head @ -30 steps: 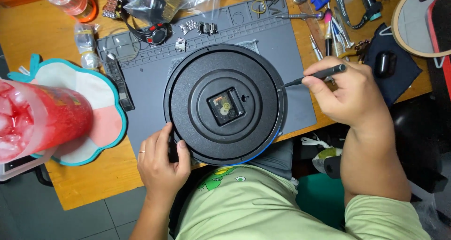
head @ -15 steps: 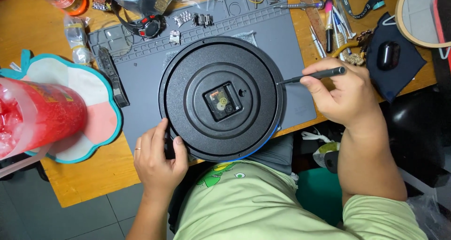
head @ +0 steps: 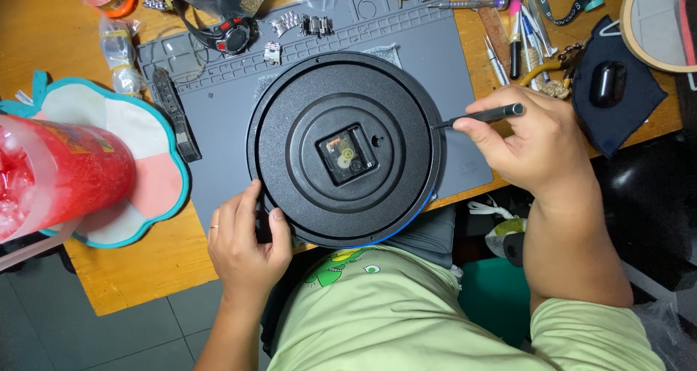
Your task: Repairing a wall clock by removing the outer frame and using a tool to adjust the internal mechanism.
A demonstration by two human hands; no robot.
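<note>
Keep the left hand point(head: 247, 244) clamped firmly on the lower-left rim of the round black clock point(head: 345, 148), which lies face-down on the grey mat point(head: 450, 59), so it cannot turn. The right hand point(head: 526, 142) is closed around a slim black tool point(head: 483, 116), whose tip seems to meet the right rim; ease it gently. The square movement point(head: 348, 154) sits exposed at centre.

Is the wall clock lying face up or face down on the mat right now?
Face down: the wall clock shows its black back, with the square movement at centre facing the camera.
</note>
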